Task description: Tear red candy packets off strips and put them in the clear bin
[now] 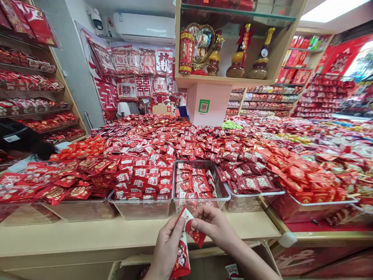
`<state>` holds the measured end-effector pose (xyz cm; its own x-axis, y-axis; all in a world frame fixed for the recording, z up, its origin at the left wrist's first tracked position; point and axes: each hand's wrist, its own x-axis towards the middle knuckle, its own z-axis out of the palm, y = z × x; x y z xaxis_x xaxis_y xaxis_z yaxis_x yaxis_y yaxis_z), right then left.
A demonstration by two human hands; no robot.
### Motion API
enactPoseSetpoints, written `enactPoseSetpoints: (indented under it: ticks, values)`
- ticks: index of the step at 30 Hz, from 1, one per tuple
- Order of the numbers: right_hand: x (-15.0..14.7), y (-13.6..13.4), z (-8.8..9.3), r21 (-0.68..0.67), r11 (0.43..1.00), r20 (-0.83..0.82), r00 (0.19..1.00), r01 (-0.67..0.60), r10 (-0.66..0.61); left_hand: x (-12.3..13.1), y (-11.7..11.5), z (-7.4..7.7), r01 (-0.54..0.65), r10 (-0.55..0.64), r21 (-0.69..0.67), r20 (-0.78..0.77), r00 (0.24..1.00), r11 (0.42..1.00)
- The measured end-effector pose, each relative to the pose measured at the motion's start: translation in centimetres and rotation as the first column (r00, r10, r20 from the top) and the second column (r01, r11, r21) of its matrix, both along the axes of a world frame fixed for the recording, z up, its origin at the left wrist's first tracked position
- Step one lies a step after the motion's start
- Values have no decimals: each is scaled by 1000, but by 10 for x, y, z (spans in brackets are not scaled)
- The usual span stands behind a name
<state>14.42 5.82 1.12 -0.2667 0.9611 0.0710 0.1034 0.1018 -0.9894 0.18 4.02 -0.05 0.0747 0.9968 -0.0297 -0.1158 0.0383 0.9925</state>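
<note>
In front of the counter, my left hand (166, 245) is closed on a red-and-white sachet (182, 254) printed with small cartoon figures. My right hand (214, 225) pinches a second red-and-white sachet (198, 236), whose upper end meets the left thumb. Whether the two sachets are joined is hard to tell. Just beyond my hands, a clear plastic bin (227, 193) holds rows of similar red-and-white sachets (184, 184). Below my hands is an open cardboard box (116, 269), with a loose sachet (232, 270) inside.
More clear bins (140, 210) line the pale counter (87, 235), heaped with red packets (151, 179). A display shelf (227, 81) with gourd-shaped bottles overhangs the middle. A person in a dark cap (19, 136) is at the left, beside stocked shelves.
</note>
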Motion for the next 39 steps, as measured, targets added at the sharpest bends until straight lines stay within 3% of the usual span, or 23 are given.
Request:
enactPoseSetpoints:
  ticks: [2, 4, 8, 11, 18, 23, 29, 32, 34, 37, 39]
  values:
    - [-3, 2, -6, -103, 994, -189, 981, 24, -43, 1, -1, 0, -40, 40, -8, 0, 999, 999]
    - [-5, 2, -8, -132, 989, -256, 962, 62, -95, 2, -2, 0, -60, 60, -12, -7, 998, 998]
    - [-6, 1, -10, -99, 991, -272, 955, 95, -118, 2, -1, -2, -34, 33, -33, -39, 999, 999]
    - [-6, -1, -12, -90, 989, -275, 952, 114, -135, 4, 0, -2, -79, 78, -36, -47, 996, 996]
    - [-6, -2, -15, -117, 991, -324, 941, 65, -100, 5, 0, 1, -85, 87, -64, 29, 996, 994]
    - [-5, -1, -15, -85, 989, -285, 948, 122, -142, 5, -1, -1, -85, 88, -54, 57, 995, 995]
    - [-11, -7, -16, -139, 990, -369, 928, 4, -55, 5, 1, 2, -122, 126, -77, 61, 990, 990]
    - [-10, -9, -16, -103, 994, -339, 939, 25, -59, 5, 0, 3, -170, 176, -92, 57, 983, 981]
    - [-4, -2, -9, -48, 991, -292, 948, 121, -130, 5, -2, 3, -205, 212, -103, 68, 975, 973]
    - [8, 27, 12, 97, 944, -195, 936, 315, -292, 6, -3, 3, -212, 223, -129, 82, 971, 969]
    - [14, 59, 26, 202, 917, -69, 938, 345, -338, 6, -3, 1, -174, 186, -130, 89, 979, 976]
